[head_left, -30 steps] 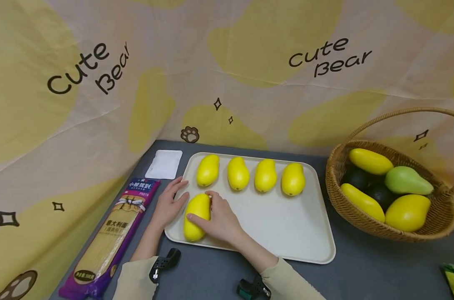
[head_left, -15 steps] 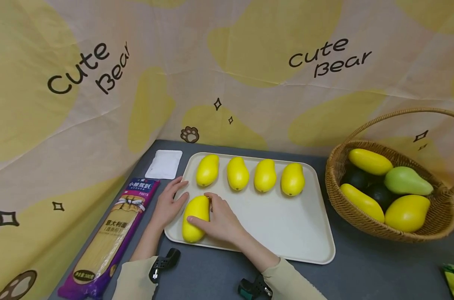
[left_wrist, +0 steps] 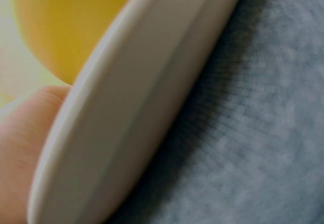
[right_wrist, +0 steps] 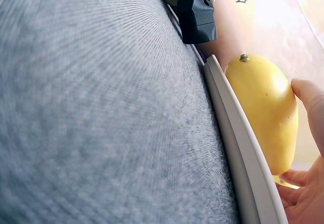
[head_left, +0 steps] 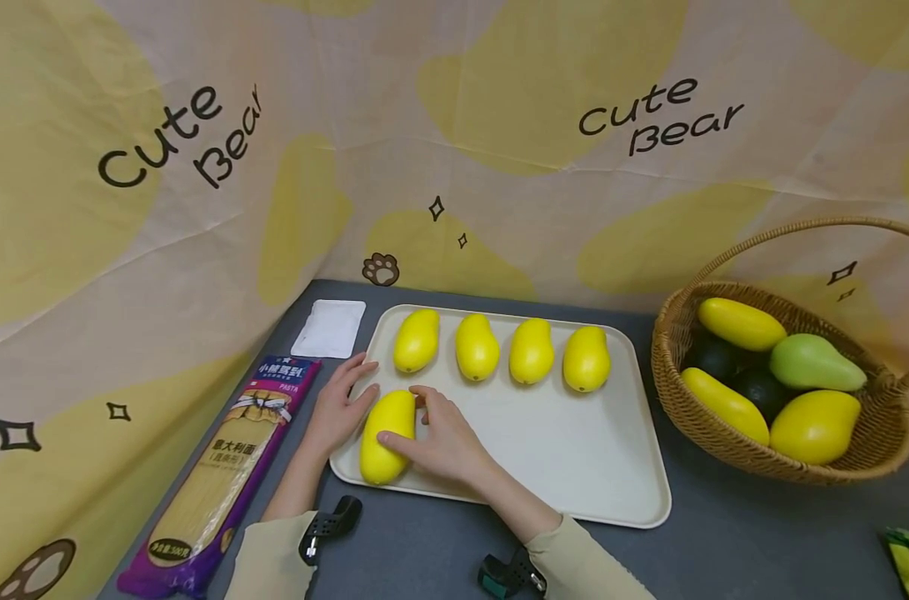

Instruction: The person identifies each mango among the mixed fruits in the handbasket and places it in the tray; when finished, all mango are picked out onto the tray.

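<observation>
A yellow mango (head_left: 388, 442) lies at the near left corner of the cream tray (head_left: 566, 467). My right hand (head_left: 450, 437) holds it from the right, thumb on its upper side and the other fingers by its far end. In the right wrist view the thumb (right_wrist: 306, 95) meets the mango (right_wrist: 266, 113) just inside the tray rim. My left hand (head_left: 340, 408) rests over the left rim with relaxed fingers, its thumb pointing into the tray beside the mango. Along the back of the tray several more mangoes (head_left: 477, 347) stand in a row.
Right of the tray stands a wicker basket (head_left: 671, 383) of fruit, including a green pear (head_left: 817, 362). A pasta packet (head_left: 222, 475) lies to the left, with a white packet (head_left: 328, 329) behind it. Patterned cloth (head_left: 499, 167) closes off the back and left.
The mango under my right hand has shifted slightly left, and the fingers sit a little looser around it. My left hand stays on the tray's rim.
</observation>
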Action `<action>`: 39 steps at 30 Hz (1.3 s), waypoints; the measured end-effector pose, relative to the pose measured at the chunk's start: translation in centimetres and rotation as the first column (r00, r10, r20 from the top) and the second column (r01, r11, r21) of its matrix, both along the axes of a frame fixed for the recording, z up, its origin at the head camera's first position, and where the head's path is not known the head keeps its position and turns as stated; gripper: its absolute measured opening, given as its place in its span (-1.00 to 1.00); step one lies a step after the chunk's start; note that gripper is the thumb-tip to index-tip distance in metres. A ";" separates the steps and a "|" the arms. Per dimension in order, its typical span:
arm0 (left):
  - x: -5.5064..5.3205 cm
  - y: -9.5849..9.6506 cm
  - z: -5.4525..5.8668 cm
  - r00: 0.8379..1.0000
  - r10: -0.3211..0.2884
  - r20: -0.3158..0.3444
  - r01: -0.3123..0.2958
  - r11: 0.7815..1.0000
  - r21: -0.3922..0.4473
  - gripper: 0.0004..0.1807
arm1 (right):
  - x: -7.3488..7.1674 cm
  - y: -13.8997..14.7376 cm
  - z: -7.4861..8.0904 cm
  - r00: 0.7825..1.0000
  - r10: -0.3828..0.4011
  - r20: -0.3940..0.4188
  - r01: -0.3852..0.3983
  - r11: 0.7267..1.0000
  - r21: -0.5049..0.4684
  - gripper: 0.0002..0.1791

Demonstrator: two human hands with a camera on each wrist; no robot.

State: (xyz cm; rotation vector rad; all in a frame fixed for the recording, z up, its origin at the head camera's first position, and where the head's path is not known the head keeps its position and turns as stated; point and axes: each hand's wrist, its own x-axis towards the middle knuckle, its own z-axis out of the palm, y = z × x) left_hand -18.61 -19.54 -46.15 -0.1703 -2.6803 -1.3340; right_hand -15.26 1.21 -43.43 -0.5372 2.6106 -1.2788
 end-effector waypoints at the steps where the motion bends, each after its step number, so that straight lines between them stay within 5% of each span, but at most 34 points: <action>1: 0.0 0.0 0.0 1.000 0.001 0.001 -0.001 1.000 0.001 -0.55 | 0.0 0.0 0.0 1.000 0.002 -0.001 -0.002 1.000 0.002 -0.09; 18: 0.0 0.0 0.1 1.000 0.004 0.013 -0.004 1.000 -0.001 -0.54 | -0.2 0.1 0.1 1.000 0.012 0.013 -0.012 1.000 -0.020 -0.08; 27: -0.1 0.0 -0.1 1.000 -0.001 0.012 0.001 1.000 0.005 -0.55 | -0.5 0.8 0.7 0.996 -0.023 0.084 0.033 0.992 -0.120 -0.22; 33: -0.1 -0.1 0.0 1.000 0.015 -0.003 -0.015 1.000 0.020 -0.57 | -1.0 3.2 2.4 0.993 -0.096 0.064 0.113 0.923 -0.367 -0.66; 39: -0.1 0.2 0.0 1.000 0.023 0.010 -0.023 1.000 0.015 -0.58 | -1.1 8.1 5.2 0.972 -0.064 0.228 0.175 0.844 -0.507 -0.76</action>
